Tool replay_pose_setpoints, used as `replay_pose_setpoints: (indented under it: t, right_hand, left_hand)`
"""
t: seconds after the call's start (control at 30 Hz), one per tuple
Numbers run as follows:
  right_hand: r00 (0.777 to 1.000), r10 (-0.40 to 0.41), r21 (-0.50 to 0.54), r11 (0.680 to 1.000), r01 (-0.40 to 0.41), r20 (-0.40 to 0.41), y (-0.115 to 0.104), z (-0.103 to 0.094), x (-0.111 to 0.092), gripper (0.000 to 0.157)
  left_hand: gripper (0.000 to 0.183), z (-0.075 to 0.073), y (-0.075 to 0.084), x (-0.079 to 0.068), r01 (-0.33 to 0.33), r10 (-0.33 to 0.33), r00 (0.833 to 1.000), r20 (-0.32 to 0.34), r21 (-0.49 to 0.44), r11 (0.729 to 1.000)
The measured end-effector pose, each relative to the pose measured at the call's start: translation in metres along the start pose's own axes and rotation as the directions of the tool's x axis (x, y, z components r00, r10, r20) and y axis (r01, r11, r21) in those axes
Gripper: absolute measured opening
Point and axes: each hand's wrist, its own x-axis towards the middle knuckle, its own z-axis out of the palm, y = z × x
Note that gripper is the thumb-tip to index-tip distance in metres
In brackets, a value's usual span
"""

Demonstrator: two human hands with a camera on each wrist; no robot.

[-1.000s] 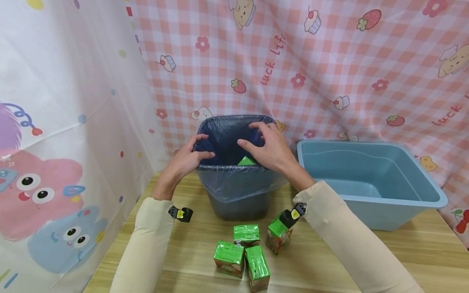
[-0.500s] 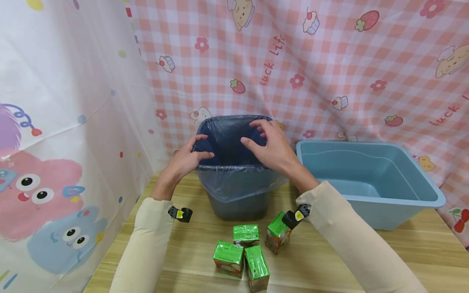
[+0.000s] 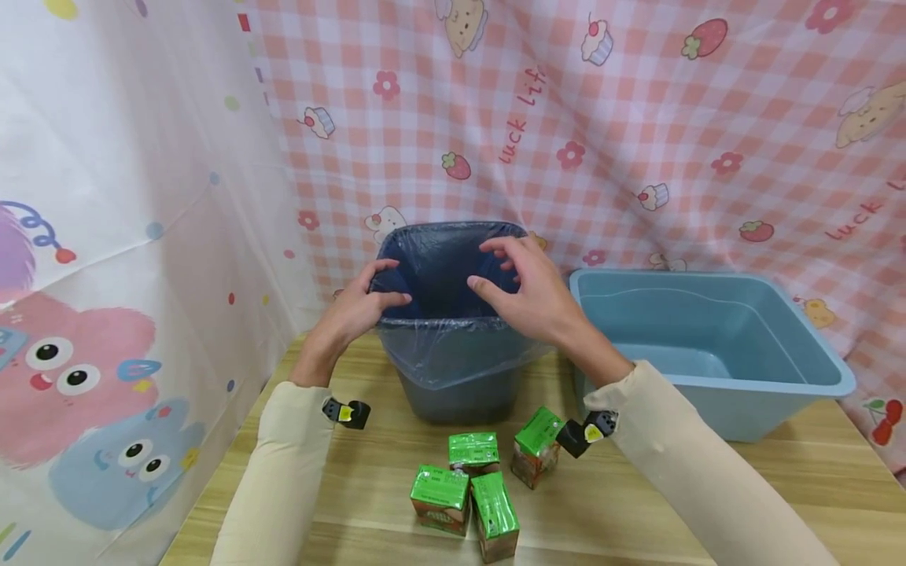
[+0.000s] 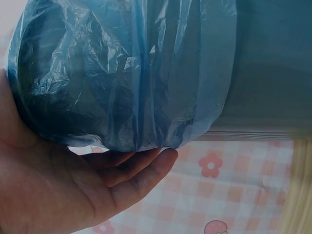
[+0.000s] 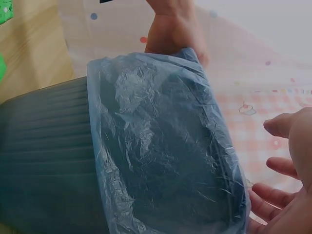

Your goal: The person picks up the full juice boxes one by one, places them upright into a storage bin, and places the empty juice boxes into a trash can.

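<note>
A dark grey-blue bin [image 3: 453, 393] stands on the wooden table, lined with a thin translucent bag [image 3: 442, 358] folded over its rim. My left hand [image 3: 350, 310] grips the bin's left rim; in the left wrist view its fingers [image 4: 141, 180] lie along the outside of the lined wall. Over the right side of the mouth hovers my right hand [image 3: 534, 295], fingers spread and holding nothing. The right wrist view shows it apart from the liner or barely beside it. Several small green-topped cartons [image 3: 439, 499] stand on the table before the bin. The bin's bottom is hidden.
A large light-blue tub [image 3: 715, 385] stands right of the bin, close to my right forearm. Behind hangs a pink checked cloth [image 3: 425, 118], and a white patterned cloth [image 3: 177, 275] hangs at the left. One carton [image 3: 535, 446] stands near the right wrist camera.
A green-topped carton visible inside the bin one second ago has gone out of sight below the rim. My right hand has shifted slightly right; the left keeps its hold.
</note>
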Motion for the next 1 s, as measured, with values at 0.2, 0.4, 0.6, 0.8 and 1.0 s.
replay_pose_setpoints:
  t: [0.2, 0.4, 0.6, 0.8, 1.0]
  right_hand:
    - [0.999, -0.049, 0.02, 0.999, 0.049, 0.004, -0.002, -0.004, -0.008, 0.045]
    - [0.997, -0.062, 0.016, 0.998, 0.062, 0.034, -0.007, -0.008, -0.017, 0.046]
    - [0.997, -0.049, 0.012, 0.999, 0.048, 0.055, -0.011, -0.009, -0.024, 0.046]
    - [0.996, -0.05, 0.021, 0.999, 0.049, 0.069, -0.011, -0.009, -0.032, 0.044]
    - [0.995, -0.079, 0.026, 0.997, 0.078, 0.058, -0.008, -0.009, -0.037, 0.042]
  left_hand:
    - [0.063, 0.0, 0.0, 0.0, 0.009, -0.009, 1.0, 0.007, -0.001, 1.0]
    - [0.063, 0.0, 0.0, 0.001, 0.003, -0.003, 1.0, 0.005, -0.007, 1.0]
    - [0.063, 0.0, -0.001, 0.0, 0.003, -0.003, 1.0, 0.007, -0.01, 1.0]
    - [0.064, 0.0, -0.001, 0.0, 0.011, -0.011, 1.0, 0.006, -0.008, 1.0]
    - [0.066, -0.001, 0.0, 0.0, 0.008, -0.008, 1.0, 0.006, -0.005, 1.0]
